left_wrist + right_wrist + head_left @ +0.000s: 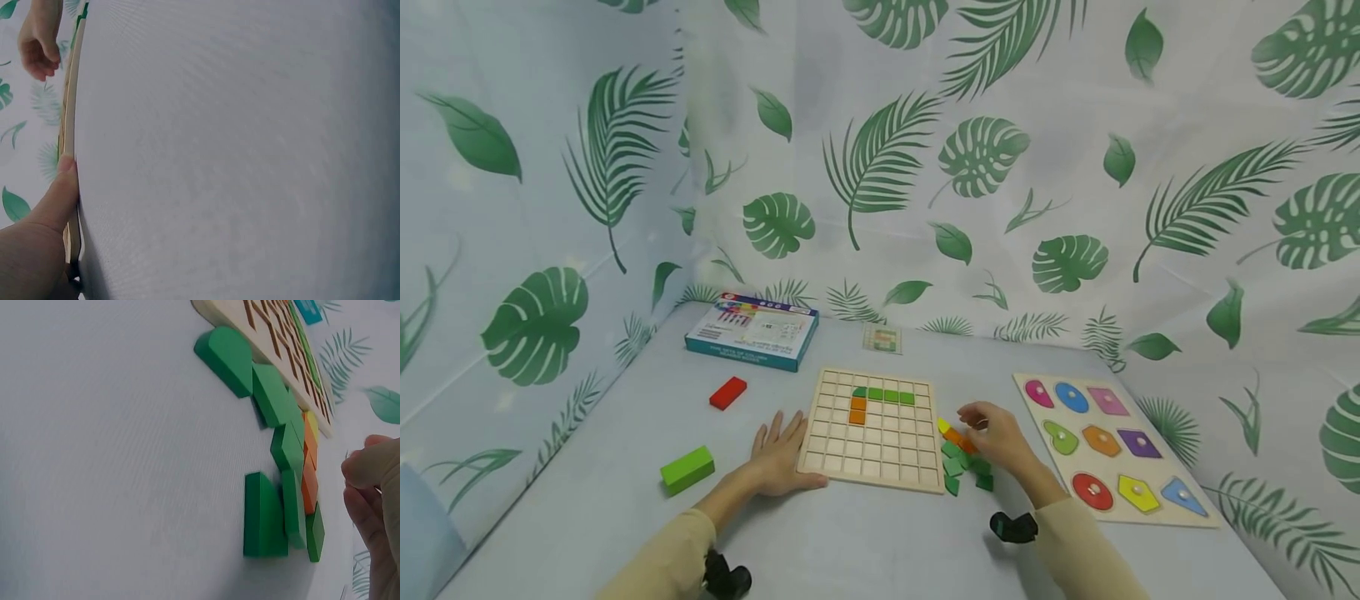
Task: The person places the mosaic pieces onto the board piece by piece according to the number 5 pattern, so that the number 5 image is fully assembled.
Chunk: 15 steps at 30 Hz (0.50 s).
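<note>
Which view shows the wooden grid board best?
The head view: the whole wooden grid board shows, with its green and orange tiles. The left wrist view shows only its edge; the right wrist view shows one corner.

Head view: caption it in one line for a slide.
Left hand rests flat against the grid board; right hand hovers over loose tiles beside it.

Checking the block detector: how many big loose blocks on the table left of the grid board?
2. The red block lies near the blue box; the green block lies nearer the camera, left of the left hand.
</note>
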Each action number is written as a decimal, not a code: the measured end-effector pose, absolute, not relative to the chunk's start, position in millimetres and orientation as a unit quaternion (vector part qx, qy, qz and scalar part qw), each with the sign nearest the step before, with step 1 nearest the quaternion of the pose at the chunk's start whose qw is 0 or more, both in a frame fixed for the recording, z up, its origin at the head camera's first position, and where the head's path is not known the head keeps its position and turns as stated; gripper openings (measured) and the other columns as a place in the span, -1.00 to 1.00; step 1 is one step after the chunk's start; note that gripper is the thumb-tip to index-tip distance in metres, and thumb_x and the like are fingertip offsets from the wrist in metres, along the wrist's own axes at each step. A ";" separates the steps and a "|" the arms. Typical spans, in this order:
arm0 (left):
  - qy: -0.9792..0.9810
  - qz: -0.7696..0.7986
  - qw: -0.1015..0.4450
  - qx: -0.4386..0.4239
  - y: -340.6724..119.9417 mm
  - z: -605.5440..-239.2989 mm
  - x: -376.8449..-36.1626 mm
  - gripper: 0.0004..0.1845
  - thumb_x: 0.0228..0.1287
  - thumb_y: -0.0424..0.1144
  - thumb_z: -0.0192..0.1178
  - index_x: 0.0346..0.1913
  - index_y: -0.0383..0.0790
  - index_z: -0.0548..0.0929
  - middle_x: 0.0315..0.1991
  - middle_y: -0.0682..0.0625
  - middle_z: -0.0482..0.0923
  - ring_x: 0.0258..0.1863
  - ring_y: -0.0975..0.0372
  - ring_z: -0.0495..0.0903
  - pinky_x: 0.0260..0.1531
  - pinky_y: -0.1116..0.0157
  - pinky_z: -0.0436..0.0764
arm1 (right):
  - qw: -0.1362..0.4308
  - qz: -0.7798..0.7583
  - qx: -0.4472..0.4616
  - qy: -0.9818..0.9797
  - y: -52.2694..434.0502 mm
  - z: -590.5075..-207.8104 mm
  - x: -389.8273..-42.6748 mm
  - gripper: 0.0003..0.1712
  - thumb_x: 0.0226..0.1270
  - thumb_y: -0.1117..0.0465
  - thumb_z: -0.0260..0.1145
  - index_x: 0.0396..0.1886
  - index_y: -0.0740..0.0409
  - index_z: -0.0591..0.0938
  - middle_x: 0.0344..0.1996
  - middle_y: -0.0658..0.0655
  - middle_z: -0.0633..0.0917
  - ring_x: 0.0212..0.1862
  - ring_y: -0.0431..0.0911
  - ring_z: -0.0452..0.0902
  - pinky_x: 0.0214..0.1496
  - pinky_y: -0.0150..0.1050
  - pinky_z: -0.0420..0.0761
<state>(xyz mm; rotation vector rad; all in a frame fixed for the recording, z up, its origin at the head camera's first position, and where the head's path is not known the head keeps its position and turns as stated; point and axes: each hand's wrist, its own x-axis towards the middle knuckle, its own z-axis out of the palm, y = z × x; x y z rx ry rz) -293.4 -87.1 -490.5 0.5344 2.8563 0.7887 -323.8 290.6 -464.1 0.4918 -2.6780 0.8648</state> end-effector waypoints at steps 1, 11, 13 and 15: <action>0.947 0.261 0.065 0.177 -87.1 -491.1 -293.6 0.17 -0.03 0.26 0.31 0.45 -0.38 -0.01 0.47 -0.27 -0.12 0.43 -0.15 -0.38 0.30 -0.12 -0.35 | 0.138 0.297 0.168 -0.930 292.3 -464.3 -323.1 -0.71 0.05 0.52 0.30 -0.17 0.32 0.62 -0.33 0.13 0.66 -0.28 -0.04 0.56 -0.15 -0.11 0.61; 0.949 0.256 0.055 0.176 -87.2 -502.3 -300.2 0.17 -0.03 0.28 0.31 0.46 -0.36 0.00 0.47 -0.24 -0.12 0.43 -0.16 -0.38 0.29 -0.13 -0.35 | 0.039 0.274 0.134 -0.952 299.9 -463.4 -316.7 -0.63 0.02 0.52 0.33 -0.13 0.18 0.64 -0.21 0.03 0.66 -0.15 -0.04 0.54 0.00 -0.05 0.55; 0.950 0.253 0.054 0.176 -87.0 -501.9 -299.4 0.16 -0.03 0.27 0.30 0.45 -0.37 0.01 0.47 -0.24 -0.12 0.43 -0.16 -0.38 0.29 -0.13 -0.34 | 0.026 0.270 0.133 -0.953 299.8 -463.8 -316.3 -0.61 0.02 0.52 0.33 -0.12 0.16 0.64 -0.20 0.02 0.66 -0.13 -0.04 0.53 0.03 -0.03 0.54; 0.951 0.249 0.057 0.176 -86.6 -500.3 -298.0 0.16 -0.02 0.27 0.30 0.45 -0.36 0.00 0.47 -0.24 -0.12 0.43 -0.15 -0.37 0.30 -0.12 -0.34 | 0.018 0.267 0.131 -0.955 299.9 -464.9 -316.0 -0.62 0.03 0.50 0.34 -0.12 0.14 0.65 -0.20 0.01 0.66 -0.12 -0.05 0.53 0.05 -0.03 0.52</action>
